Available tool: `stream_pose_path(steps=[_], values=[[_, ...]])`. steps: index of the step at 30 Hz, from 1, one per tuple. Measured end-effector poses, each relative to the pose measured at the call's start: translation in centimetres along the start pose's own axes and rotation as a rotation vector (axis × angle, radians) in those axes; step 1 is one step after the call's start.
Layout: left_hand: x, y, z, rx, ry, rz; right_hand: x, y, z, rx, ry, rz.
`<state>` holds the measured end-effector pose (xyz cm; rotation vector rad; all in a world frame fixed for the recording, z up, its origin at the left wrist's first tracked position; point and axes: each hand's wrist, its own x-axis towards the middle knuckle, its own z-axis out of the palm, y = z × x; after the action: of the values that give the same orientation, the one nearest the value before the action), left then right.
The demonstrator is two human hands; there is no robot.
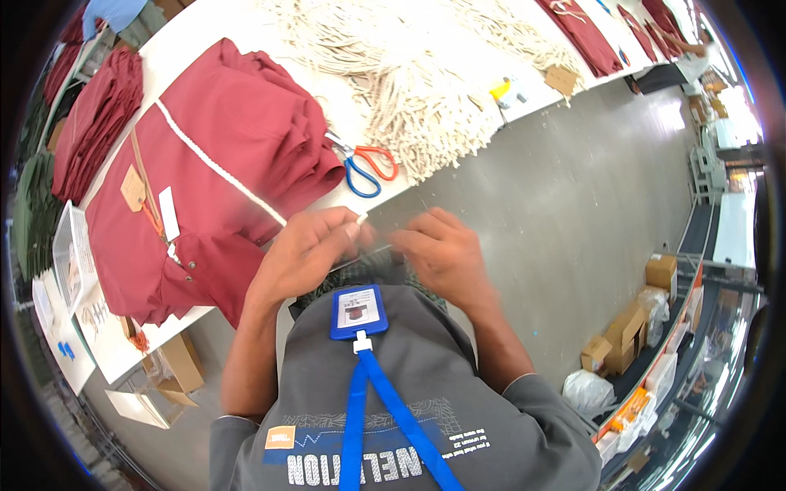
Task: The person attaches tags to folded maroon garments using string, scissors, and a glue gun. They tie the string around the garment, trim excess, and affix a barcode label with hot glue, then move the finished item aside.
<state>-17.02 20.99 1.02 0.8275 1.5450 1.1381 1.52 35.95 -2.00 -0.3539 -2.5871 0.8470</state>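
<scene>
A white cord (215, 166) runs across a dark red garment (245, 116) on the table and into my left hand (301, 251). Its short end pokes out between that hand's thumb and fingers. My right hand (443, 261) is curled just to the right, fingertips pinched and blurred; whether they hold anything is unclear. A brown card tag (132, 189) and a white tag (168, 212) lie on the garment. Scissors (356, 161) with one blue and one red handle rest near the table edge, beyond my hands.
Bundles of cream cords (424, 104) spread over the white table (209, 18), with a yellow-handled tool (502, 93) alongside. More folded red garments (101, 116) lie at left by a white basket (73, 258). Cardboard boxes (626, 334) line the right. A person (672, 67) stands far right.
</scene>
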Motion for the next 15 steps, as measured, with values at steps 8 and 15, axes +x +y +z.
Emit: stream_pose_path(steps=[8,15], values=[[-1.8,-0.7,-2.4,-0.036,0.102,0.079,1.2,-0.4,0.2,0.767,0.022,0.51],[-2.2,-0.7,-2.7,0.155,0.007,0.021,5.1,-2.9,2.6,0.751,-0.096,0.017]])
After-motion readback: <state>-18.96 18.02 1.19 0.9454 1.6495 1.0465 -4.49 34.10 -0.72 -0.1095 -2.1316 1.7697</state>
